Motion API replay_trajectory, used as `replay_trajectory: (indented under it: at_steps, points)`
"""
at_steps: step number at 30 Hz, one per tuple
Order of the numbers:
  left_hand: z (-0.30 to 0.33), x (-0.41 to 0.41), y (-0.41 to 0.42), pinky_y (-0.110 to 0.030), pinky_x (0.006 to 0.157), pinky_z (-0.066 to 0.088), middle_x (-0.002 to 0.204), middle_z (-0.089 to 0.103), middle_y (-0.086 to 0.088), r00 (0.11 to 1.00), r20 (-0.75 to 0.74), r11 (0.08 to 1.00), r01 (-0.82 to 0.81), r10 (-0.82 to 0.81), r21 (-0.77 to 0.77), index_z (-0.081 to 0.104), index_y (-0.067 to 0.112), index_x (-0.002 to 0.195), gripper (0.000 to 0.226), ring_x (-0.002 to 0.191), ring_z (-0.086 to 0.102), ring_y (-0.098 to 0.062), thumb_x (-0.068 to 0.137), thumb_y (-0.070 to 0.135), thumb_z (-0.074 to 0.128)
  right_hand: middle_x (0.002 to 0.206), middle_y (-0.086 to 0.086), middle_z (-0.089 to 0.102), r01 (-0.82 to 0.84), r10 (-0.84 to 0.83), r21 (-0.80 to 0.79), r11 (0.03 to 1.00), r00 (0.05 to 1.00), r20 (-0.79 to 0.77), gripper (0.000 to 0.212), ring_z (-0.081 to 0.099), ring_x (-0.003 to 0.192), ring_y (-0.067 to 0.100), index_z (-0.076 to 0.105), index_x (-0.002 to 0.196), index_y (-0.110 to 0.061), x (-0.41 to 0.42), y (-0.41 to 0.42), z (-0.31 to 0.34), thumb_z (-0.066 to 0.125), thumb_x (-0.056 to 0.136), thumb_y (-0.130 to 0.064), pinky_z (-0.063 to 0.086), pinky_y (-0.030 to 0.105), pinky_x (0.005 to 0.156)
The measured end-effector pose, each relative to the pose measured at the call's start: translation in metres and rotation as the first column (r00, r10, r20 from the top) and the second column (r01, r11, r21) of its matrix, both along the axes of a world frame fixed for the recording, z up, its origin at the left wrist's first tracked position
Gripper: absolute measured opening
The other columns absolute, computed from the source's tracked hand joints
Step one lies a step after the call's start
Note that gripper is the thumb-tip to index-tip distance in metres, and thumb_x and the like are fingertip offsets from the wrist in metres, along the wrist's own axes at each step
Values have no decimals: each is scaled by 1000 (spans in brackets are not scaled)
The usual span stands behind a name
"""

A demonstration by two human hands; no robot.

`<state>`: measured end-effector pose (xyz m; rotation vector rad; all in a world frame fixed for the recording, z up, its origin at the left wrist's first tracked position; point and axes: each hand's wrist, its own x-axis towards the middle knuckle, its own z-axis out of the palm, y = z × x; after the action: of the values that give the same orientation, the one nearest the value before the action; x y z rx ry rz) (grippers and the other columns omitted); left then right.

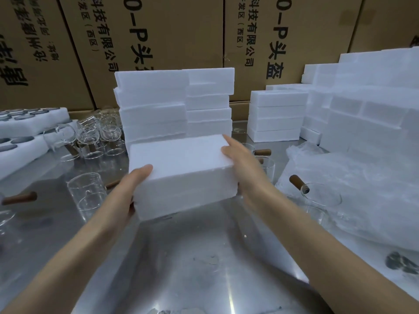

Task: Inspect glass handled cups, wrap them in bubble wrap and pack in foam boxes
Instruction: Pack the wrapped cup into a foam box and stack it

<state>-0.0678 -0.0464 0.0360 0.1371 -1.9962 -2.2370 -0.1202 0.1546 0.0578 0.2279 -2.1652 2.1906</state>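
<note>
Fingers of our left hand (136, 181) wrap the left end of a closed white foam box (181, 173), thumb lying on its top face and the remaining digits hidden beneath, while our right hand (240, 164) presses flat against the right end, index finger stretched along the top edge; both hands are thus clamped on the box from opposite ends. It sits at the centre of view, just in front of a stack of foam boxes (174, 105) at 12 o'clock, and whether its base rests on the steel table (204, 257) or hangs slightly clear we cannot tell. We judge the box light and rigid but crumbly: expanded foam dents under fingertip pressure and sheds beads, so broad palm contact at the two short ends, as shown, suits it better than a pinch at a corner. Its surface looks slightly grippy, so slipping is unlikely, though a separate lid could lift if only the top is held. Glass cups (88, 134) with wooden handles stand at 10 o'clock, one clear cup (87, 192) at 9 o'clock, another cup (317, 196) at 3 o'clock beside crumpled bubble wrap (362, 189); these are hard, slick and fragile, best taken by body and handle together.
</note>
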Motion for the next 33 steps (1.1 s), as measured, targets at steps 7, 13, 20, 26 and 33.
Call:
replay_trajectory:
  at_steps: [7,13,20,26,33]
  points:
    - [65,-2,53,-48,66,42,87,62,-8,980,-179,994,98,-88,48,70,22,84,22,73,58,-27,73,38,60,81,-5,62,135,-142,-175,975,990,-26,15,57,74,14,59,78,-24,-7,45,53,50,90,-26,44,29,66]
    - [96,-61,110,-42,83,52,109,67,0,986,-64,986,156,-152,67,58,30,115,37,99,64,-20,86,52,58,88,0,59,242,-230,-195,950,970,85,5,55,77,17,56,88,-23,-46,98,81,52,88,-25,45,31,69]
    - [125,-158,172,-25,56,48,82,60,-4,964,60,951,242,-258,190,55,20,98,24,75,61,-20,86,41,58,93,-4,53,366,-361,-118,923,930,62,6,52,82,15,55,91,-29,-108,156,117,55,87,-33,44,29,67]
    - [139,-232,213,-34,77,53,102,64,-8,947,34,924,304,-321,233,55,16,121,42,88,63,-26,87,42,57,107,2,51,346,-330,-78,935,930,164,18,54,102,25,53,90,-32,-158,193,130,61,76,-40,50,48,81]
    - [127,-284,236,-36,83,50,124,62,-10,926,-193,926,354,-326,133,52,14,132,51,110,61,-27,89,41,59,93,-2,51,434,-411,-172,885,899,154,16,55,85,14,49,85,-26,-213,203,136,60,79,-36,53,34,71]
